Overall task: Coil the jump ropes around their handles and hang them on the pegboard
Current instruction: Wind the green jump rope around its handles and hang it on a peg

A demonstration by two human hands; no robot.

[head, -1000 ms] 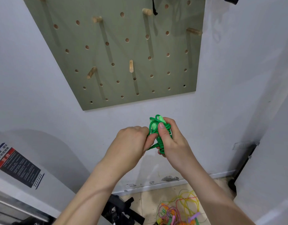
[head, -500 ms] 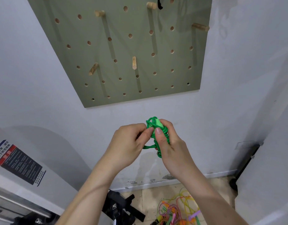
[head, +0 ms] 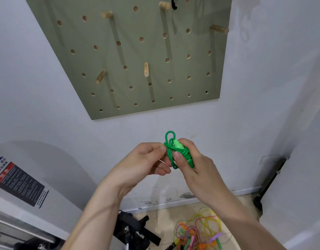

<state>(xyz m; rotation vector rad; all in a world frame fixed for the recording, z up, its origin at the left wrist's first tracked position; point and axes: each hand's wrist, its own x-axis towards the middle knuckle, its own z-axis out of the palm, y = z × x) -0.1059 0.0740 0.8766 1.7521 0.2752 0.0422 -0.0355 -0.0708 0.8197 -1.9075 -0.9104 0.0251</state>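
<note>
Head view: green jump rope (head: 188,156), coiled round its handles, gripped by right hand (head: 200,165) fingers so the turns hold tight. Left hand (head: 143,163) fingers pinch a strand beside them, probably securing the hanging loop. Pegboard (head: 119,51) above the fingers, well apart.

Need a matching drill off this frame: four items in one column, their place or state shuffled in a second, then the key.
Column one
1. green jump rope
2. pegboard
3. loose coloured ropes
4. red and black label

Column two
A. heaped on the floor
B. stuck on the grey surface at the left
C. coiled, held in the right hand
D. mounted on the wall, top of the frame

Pairs: 1-C, 2-D, 3-A, 4-B
</note>
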